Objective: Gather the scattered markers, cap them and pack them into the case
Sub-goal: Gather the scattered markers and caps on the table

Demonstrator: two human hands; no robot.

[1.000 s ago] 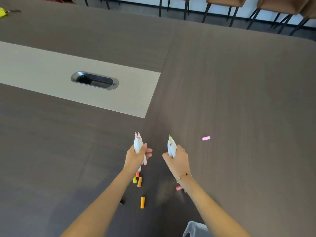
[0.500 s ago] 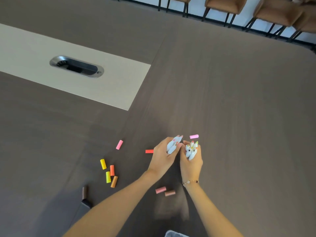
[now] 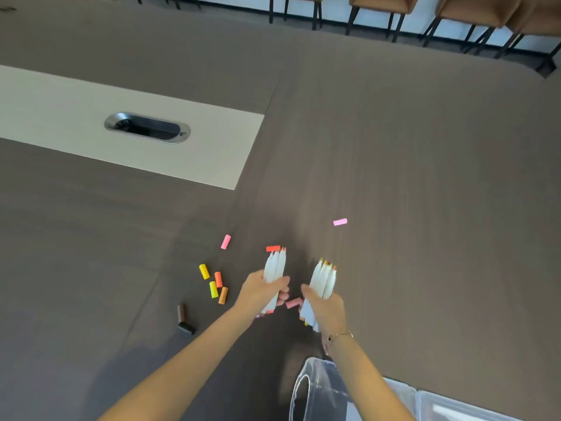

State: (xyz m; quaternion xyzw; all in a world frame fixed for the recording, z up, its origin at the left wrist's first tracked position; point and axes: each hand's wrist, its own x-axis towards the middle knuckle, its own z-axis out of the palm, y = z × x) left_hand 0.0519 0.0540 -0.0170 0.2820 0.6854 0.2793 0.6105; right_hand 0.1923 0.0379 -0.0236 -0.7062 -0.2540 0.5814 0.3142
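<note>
My left hand (image 3: pixel 260 289) grips a bundle of white uncapped markers (image 3: pixel 275 266), tips pointing away from me. My right hand (image 3: pixel 325 305) grips a second bundle of white markers (image 3: pixel 324 276) with coloured tips up. Loose caps lie on the dark table: a red cap (image 3: pixel 273 248) just past the left bundle, a pink cap (image 3: pixel 226 241), a light pink cap (image 3: pixel 340 222), a cluster of yellow and orange caps (image 3: pixel 214 283), brown and black caps (image 3: pixel 183 319), and a pink cap (image 3: pixel 293 302) between my hands. The clear plastic case (image 3: pixel 321 390) sits at the near edge under my right forearm.
A beige inlay with a metal cable port (image 3: pixel 147 128) lies at the left of the table (image 3: pixel 425 177). Chairs (image 3: pixel 379 4) line the far edge.
My hands, held close together half a second ago, have moved apart, each still holding its bundle. The view has tilted down, so the clear case shows more.
</note>
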